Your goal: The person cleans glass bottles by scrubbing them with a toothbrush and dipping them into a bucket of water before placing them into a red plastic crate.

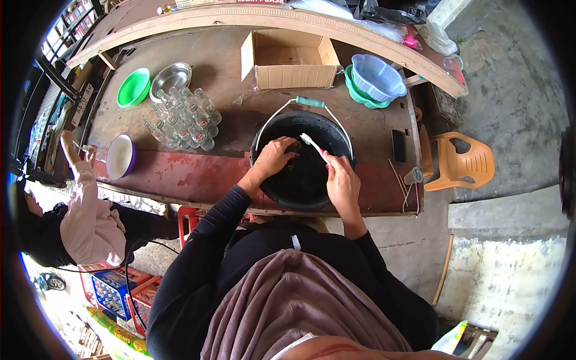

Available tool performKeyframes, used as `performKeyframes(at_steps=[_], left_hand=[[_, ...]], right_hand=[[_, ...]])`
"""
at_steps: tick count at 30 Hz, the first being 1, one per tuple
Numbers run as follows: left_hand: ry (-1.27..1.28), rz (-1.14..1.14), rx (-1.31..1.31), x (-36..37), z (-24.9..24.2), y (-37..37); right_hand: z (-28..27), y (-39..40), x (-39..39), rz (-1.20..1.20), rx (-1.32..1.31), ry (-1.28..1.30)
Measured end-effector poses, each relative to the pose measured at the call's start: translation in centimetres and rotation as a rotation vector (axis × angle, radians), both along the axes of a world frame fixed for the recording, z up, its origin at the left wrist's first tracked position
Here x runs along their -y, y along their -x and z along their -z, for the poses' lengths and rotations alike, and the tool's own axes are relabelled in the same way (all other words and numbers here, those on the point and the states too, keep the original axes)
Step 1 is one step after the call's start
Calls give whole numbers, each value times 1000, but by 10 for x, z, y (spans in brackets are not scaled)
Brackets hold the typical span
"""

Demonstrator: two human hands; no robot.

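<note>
A black bucket (pixel 277 191) with a wire handle and a teal grip stands on the table in front of me. My right hand (pixel 343 185) is closed around the handle of a white and pink toothbrush (pixel 315 147), its bristle end pointing up and left over the bucket. Over the bucket's left side, my left hand (pixel 275 159) has its fingers curled together. Something dark or see-through may be at its fingertips, but I cannot make it out against the black inside.
Several clear glass bottles (pixel 186 120) stand grouped left of the bucket. Beyond them are a green bowl (pixel 134 87) and a metal bowl (pixel 171 79). An open cardboard box (pixel 294 75), plastic baskets (pixel 378 79) and a phone (pixel 398 146) also lie on the table. Another person (pixel 90 210) stands at left near a white-and-purple bowl (pixel 121 157).
</note>
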State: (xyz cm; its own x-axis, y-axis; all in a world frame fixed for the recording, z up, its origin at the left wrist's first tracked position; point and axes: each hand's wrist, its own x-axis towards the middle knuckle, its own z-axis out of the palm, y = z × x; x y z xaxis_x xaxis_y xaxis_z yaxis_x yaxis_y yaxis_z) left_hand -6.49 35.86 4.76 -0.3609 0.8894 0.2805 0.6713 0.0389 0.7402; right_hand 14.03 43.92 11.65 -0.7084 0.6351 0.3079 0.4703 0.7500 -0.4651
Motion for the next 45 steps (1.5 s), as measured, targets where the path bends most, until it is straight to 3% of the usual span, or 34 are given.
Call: performKeyframes(at_steps=[3,8,10,14,17,22,25,27,31,33,35,37,39,43,45], left_hand=[[47,-9,65,-1,-4,2],[-19,-26,37,-3,1,4],[-20,-46,36,-1,2,3],[-27,-24,121,-1,5,5],[-33,-45,143,-2,3,7],[17,-45,155,-3,5,9],[-7,-59,251,-2,10,10],[-43,-47,319,-2,11,12],[-29,-11,369,-1,12,11],[2,-18,388,-3,11,14],[-4,-15,355,-2,7,13],[-18,37,469,-1,5,12],[-14,67,468,0,6,12],[21,107,408,0,5,15],[22,88,331,1,3,15]], right_hand=[[-2,-1,6,-83,-4,34],[-8,1,2,72,52,40],[1,1,2,-58,-19,51],[15,0,-7,39,7,20],[13,4,6,-65,-76,97],[24,4,0,22,66,78],[24,1,6,-54,-60,143],[27,-3,3,-45,177,149],[16,1,9,-50,-23,209],[24,-3,6,-89,-13,218],[24,-6,2,-55,189,136],[19,-4,3,-40,93,128],[15,-5,6,-89,36,163],[18,-7,2,-26,229,104],[13,-2,7,-41,185,113]])
